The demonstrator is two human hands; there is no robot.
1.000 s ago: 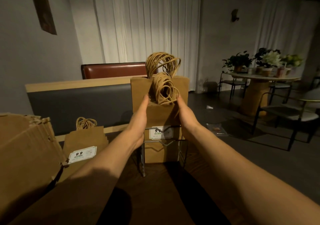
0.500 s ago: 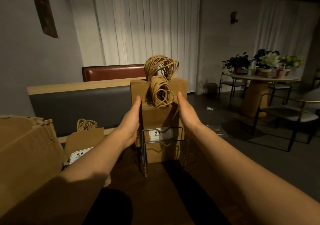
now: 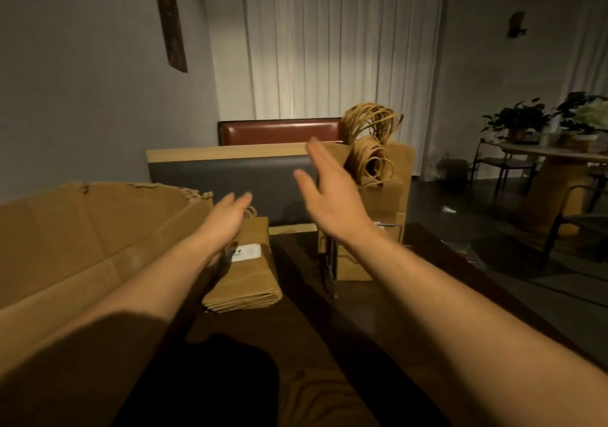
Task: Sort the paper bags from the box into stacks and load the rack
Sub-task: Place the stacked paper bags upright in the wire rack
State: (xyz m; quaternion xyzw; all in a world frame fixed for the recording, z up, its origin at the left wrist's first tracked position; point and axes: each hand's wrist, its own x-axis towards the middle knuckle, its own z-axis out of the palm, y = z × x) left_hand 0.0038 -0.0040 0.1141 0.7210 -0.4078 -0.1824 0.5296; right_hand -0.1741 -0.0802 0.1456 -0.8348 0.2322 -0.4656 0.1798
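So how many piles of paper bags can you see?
2. One flat stack of bags lies on the table under the left hand. One bundle of bags stands upright in the wire rack, behind the right hand. The cardboard box may hide more.

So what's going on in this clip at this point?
A person is sorting brown paper bags on a dark table. Both hands are open and hold nothing: the left hand hangs over a flat stack of bags beside the cardboard box, the right hand is in front of the upright bags standing in the wire rack.
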